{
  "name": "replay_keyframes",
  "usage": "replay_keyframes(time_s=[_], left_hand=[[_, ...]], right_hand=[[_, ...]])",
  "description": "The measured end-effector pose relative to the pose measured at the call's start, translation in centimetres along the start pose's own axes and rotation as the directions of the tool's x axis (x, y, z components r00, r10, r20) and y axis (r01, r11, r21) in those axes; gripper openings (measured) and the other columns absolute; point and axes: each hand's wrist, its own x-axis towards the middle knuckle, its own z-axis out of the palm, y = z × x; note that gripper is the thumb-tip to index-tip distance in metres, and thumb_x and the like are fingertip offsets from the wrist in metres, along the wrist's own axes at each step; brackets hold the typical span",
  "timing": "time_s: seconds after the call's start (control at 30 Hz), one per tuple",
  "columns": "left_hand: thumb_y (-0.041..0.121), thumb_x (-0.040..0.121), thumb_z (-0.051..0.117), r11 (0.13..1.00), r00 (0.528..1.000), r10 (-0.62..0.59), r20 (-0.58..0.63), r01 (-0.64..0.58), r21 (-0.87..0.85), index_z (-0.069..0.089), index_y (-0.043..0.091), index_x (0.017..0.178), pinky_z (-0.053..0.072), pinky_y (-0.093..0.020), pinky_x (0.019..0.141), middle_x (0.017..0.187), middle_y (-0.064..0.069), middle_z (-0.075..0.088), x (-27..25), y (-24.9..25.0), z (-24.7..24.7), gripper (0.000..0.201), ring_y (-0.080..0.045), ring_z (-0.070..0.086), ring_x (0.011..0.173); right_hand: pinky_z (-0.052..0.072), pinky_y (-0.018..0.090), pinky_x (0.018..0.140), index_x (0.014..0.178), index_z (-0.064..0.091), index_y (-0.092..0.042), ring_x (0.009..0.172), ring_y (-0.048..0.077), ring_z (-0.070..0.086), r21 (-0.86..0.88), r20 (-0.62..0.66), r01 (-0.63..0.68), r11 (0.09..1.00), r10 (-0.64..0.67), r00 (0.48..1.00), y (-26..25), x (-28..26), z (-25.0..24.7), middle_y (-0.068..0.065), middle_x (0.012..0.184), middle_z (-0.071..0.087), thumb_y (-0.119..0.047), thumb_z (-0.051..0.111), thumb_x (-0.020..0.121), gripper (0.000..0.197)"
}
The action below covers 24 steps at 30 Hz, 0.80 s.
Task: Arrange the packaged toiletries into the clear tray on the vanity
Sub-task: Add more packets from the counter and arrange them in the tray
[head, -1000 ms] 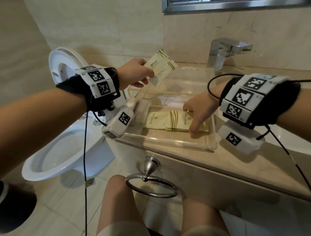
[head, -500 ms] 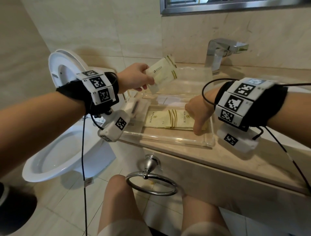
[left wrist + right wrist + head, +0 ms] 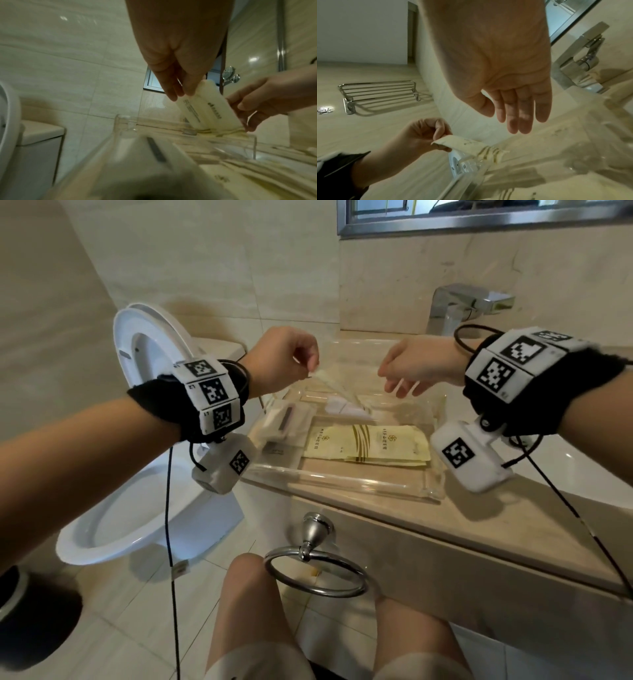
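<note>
My left hand [image 3: 310,368] pinches the top end of a cream packet [image 3: 339,390] between thumb and fingers. The packet [image 3: 205,109] hangs tilted, its striped lower end down at the back part of the clear tray [image 3: 342,481] on the vanity. My right hand [image 3: 397,386] hovers just right of the packet with straight fingers [image 3: 518,116] and holds nothing; whether it touches the packet's edge I cannot tell. Two yellow-striped packets [image 3: 366,443] lie flat, overlapping, in the tray's front half. White wrapped items [image 3: 284,422] sit along its left side.
The tray stands at the left end of the beige vanity top [image 3: 445,529], close to its front edge. A chrome faucet [image 3: 459,306] rises behind on the right, beside a white basin [image 3: 582,467]. An open toilet [image 3: 137,508] is on the left; a towel ring [image 3: 315,577] hangs below.
My left hand has brought the packet down from above the tray's back until its lower end reaches the tray. My right hand lifted off the flat packets and moved up beside it.
</note>
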Motion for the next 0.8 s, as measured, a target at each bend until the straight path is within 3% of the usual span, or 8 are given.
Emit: replay_keyframes(time_s=[0.1, 0.23, 0.33, 0.47, 0.6, 0.7, 0.77, 0.8], left_hand=[[-0.013, 0.074, 0.059, 0.996, 0.992, 0.091, -0.089, -0.089, 0.021, 0.06, 0.009, 0.067, 0.04, 0.0, 0.065, 0.073, 0.011, 0.051, -0.5, -0.9, 0.3, 0.024, -0.004, 0.054, 0.071], [-0.003, 0.075, 0.066, 0.987, 0.963, 0.139, -0.232, -0.155, -0.051, 0.066, 0.009, 0.065, 0.037, -0.001, 0.067, 0.072, 0.017, 0.048, -1.0, -2.2, 0.4, 0.015, 0.013, 0.054, 0.064], [-0.001, 0.072, 0.064, 0.983, 0.956, 0.116, -0.268, -0.15, -0.108, 0.068, 0.005, 0.06, 0.04, -0.004, 0.067, 0.071, 0.016, 0.051, -1.4, -2.5, 0.6, 0.014, 0.012, 0.056, 0.064], [-0.002, 0.072, 0.063, 0.967, 0.916, 0.147, -0.373, -0.213, -0.141, 0.064, 0.017, 0.062, 0.039, -0.004, 0.068, 0.072, 0.017, 0.049, -1.7, -2.5, 0.6, 0.022, 0.009, 0.056, 0.067], [-0.003, 0.07, 0.062, 0.959, 0.905, 0.197, -0.377, -0.259, -0.12, 0.067, 0.015, 0.063, 0.039, -0.004, 0.068, 0.073, 0.018, 0.049, -1.6, -2.6, 0.2, 0.02, 0.012, 0.055, 0.068], [-0.002, 0.074, 0.062, 0.981, 0.948, 0.12, -0.295, -0.159, -0.111, 0.072, 0.01, 0.071, 0.037, -0.003, 0.07, 0.076, 0.018, 0.051, -1.5, -2.6, 0.3, 0.016, 0.009, 0.055, 0.071], [-0.001, 0.082, 0.058, 0.989, 0.983, -0.071, -0.172, 0.047, -0.143, 0.071, 0.011, 0.084, 0.042, -0.007, 0.076, 0.083, 0.013, 0.057, -1.4, -2.8, 0.3, 0.018, 0.004, 0.056, 0.077], [0.002, 0.088, 0.054, 0.955, 0.976, -0.209, -0.068, 0.189, -0.229, 0.069, 0.011, 0.09, 0.047, -0.013, 0.079, 0.088, 0.008, 0.061, -1.3, -2.8, 0.3, 0.018, 0.0, 0.058, 0.08]], right_hand=[[0.048, 0.024, 0.062, 0.125, 0.052, -0.004, 0.072, 0.015, 0.057, 0.092, -0.017, -0.015, 0.996, 0.017, 1.0, -0.3, 0.1, 0.9, 0.002, 0.084, 0.061, -0.015, 0.044, 0.096, 0.032], [0.047, 0.025, 0.064, 0.131, 0.046, -0.004, 0.071, 0.013, 0.054, 0.215, -0.001, -0.011, 0.977, 0.011, 1.0, -0.9, 0.1, 2.1, 0.005, 0.092, 0.061, -0.012, 0.04, 0.097, 0.035], [0.049, 0.027, 0.067, 0.128, 0.048, -0.004, 0.069, 0.013, 0.053, 0.283, 0.01, -0.016, 0.959, 0.014, 1.0, -1.3, 0.3, 3.0, 0.004, 0.087, 0.06, -0.013, 0.041, 0.097, 0.033], [0.048, 0.028, 0.067, 0.125, 0.049, -0.004, 0.071, 0.016, 0.054, 0.39, 0.066, -0.05, 0.92, 0.026, 0.997, -1.9, 0.4, 3.4, 0.013, 0.113, 0.062, -0.019, 0.042, 0.098, 0.032], [0.046, 0.022, 0.064, 0.105, 0.055, -0.006, 0.071, 0.011, 0.054, 0.496, 0.177, -0.079, 0.865, -0.012, 0.984, -2.5, 0.0, 3.0, 0.004, 0.09, 0.062, -0.018, 0.038, 0.1, 0.021], [0.047, 0.018, 0.063, 0.12, 0.056, -0.011, 0.07, 0.009, 0.052, 0.516, 0.132, -0.023, 0.857, -0.052, 0.99, -2.8, 0.0, 2.9, 0.001, 0.083, 0.056, -0.01, 0.043, 0.098, 0.026], [0.051, 0.021, 0.07, 0.126, 0.055, -0.011, 0.08, 0.012, 0.059, 0.502, 0.08, -0.004, 0.865, -0.042, 0.996, -2.8, 0.0, 2.9, 0.004, 0.094, 0.062, -0.008, 0.046, 0.096, 0.031], [0.053, 0.024, 0.074, 0.124, 0.055, -0.01, 0.087, 0.015, 0.062, 0.49, 0.04, 0.004, 0.871, -0.027, 0.999, -2.8, -0.1, 2.9, 0.005, 0.1, 0.064, -0.008, 0.048, 0.095, 0.03]])
